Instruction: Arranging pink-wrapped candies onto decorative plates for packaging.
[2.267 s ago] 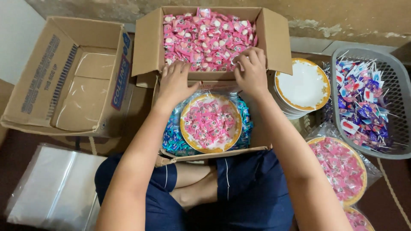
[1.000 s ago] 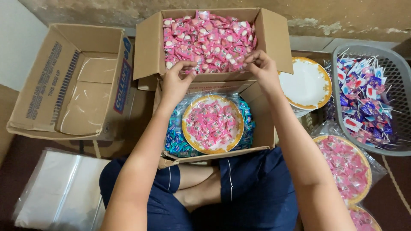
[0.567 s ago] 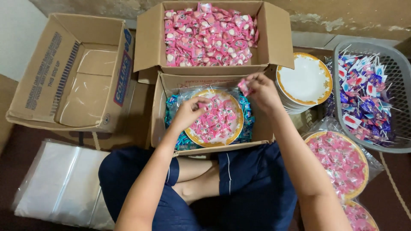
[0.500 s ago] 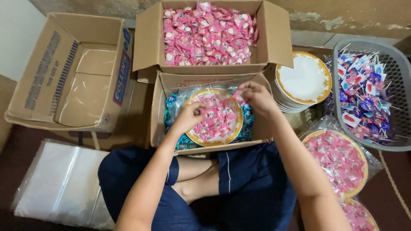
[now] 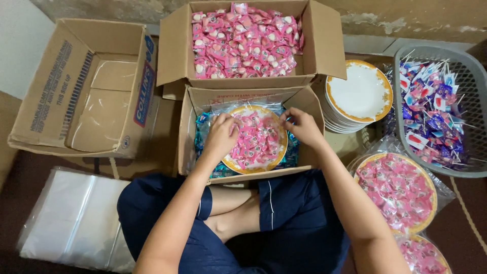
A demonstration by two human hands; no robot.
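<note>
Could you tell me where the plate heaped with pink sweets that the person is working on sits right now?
In the head view, the plate of pink sweets lies inside the nearer open carton, between the left hand and right hand.

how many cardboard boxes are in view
3: an empty box at left, a box of pink candies at top centre, and the near box where both hands rest on a candy plate.

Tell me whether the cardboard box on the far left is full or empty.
Empty: the cardboard box lies open with only bare brown cardboard showing inside.
</note>
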